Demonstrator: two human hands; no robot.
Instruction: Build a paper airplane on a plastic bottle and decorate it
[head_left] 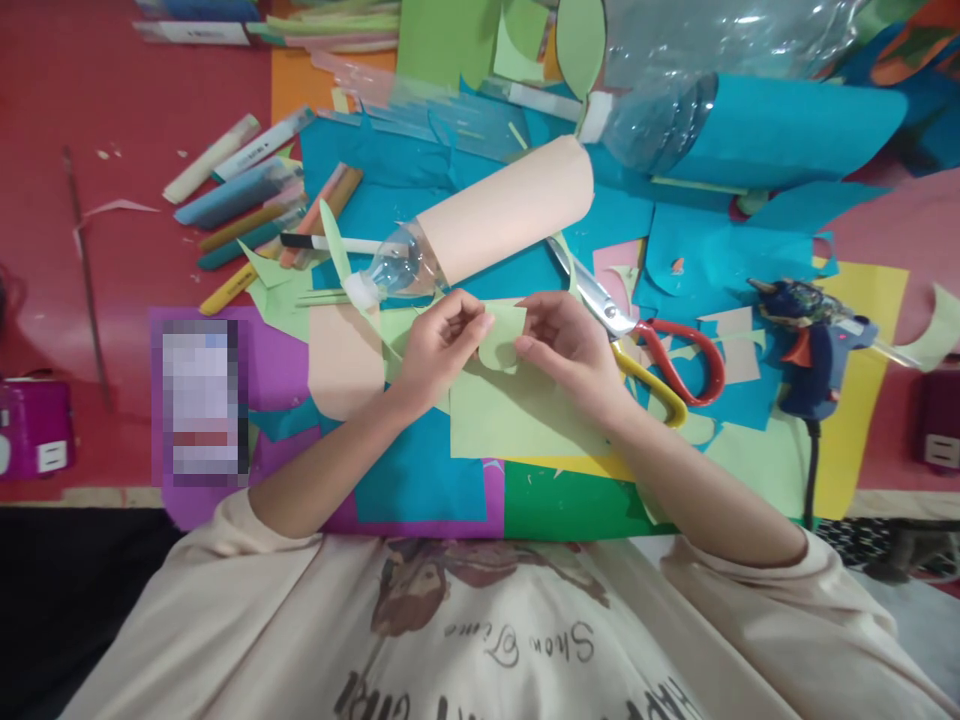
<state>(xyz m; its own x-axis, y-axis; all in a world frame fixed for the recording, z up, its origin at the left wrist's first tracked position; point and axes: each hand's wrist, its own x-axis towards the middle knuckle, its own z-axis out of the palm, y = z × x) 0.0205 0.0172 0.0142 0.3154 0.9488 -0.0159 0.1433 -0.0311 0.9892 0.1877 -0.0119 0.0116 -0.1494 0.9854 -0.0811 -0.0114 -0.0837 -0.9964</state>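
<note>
Desk [52, 190]: red surface, bare at left; far edge out of frame. Purple sheet [281, 370], green sheet [570, 500] and yellow sheet [847, 440] lie along the near edge, left to right, and appear to reach past it. Blue sheets [630, 215] cover the middle. Orange sheet [289, 85] noted farther from the near edge. Markers [211, 160] lie loose towards the left.

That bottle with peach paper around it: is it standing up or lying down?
Lying on its side: the bottle stretches lengthwise over the blue paper, with its white cap pointing left.
</note>
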